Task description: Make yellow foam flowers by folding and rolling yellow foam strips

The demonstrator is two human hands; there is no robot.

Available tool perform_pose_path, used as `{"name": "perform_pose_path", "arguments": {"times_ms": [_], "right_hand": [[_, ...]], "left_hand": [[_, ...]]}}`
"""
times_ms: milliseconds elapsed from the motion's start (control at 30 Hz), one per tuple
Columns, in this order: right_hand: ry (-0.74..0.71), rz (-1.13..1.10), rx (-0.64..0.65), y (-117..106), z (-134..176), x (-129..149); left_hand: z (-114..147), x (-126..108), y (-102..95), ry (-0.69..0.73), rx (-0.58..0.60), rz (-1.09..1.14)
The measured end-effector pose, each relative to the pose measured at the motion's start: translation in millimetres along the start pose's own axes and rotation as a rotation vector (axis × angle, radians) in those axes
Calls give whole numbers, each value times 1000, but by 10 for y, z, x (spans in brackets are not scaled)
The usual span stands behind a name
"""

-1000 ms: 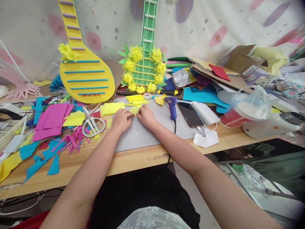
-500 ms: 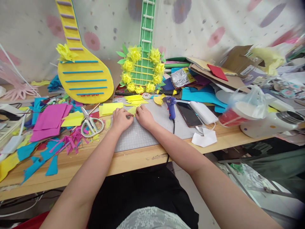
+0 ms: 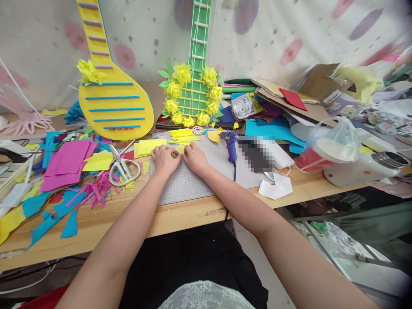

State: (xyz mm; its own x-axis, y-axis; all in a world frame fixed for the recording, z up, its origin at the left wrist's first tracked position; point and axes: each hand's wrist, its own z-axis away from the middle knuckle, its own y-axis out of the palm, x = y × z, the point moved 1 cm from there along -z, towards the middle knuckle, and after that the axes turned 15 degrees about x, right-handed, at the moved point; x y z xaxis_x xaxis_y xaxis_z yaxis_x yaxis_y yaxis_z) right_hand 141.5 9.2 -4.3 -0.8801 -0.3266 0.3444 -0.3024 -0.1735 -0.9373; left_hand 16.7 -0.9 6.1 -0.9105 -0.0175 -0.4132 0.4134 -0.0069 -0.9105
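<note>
small yellow paper piece (image 3: 180,149), creased, pinched between both hands.

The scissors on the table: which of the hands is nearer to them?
Left. The left hand rests on the cutting mat, just right of the scissors. The right hand lies farther right, beyond the left.

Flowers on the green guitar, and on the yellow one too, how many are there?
Yellow flowers on the green guitar: 8
Yellow flowers on the yellow guitar: 1
Total: 9
</note>
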Motion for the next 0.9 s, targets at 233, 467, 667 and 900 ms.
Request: {"name": "perform_pose_path", "arguments": {"times_ms": [233, 467, 667, 900], "right_hand": [[9, 19, 11, 2, -2, -10], [13, 42, 25, -25, 34, 6], [3, 42, 34, -55, 65, 26], [12, -26, 19, -91, 118, -32]], "left_hand": [[0, 16, -12, -12, 23, 10], [7, 18, 2, -26, 42, 5], [-2, -10, -6, -73, 73, 0], [-13, -10, -20, -85, 94, 10]]}}
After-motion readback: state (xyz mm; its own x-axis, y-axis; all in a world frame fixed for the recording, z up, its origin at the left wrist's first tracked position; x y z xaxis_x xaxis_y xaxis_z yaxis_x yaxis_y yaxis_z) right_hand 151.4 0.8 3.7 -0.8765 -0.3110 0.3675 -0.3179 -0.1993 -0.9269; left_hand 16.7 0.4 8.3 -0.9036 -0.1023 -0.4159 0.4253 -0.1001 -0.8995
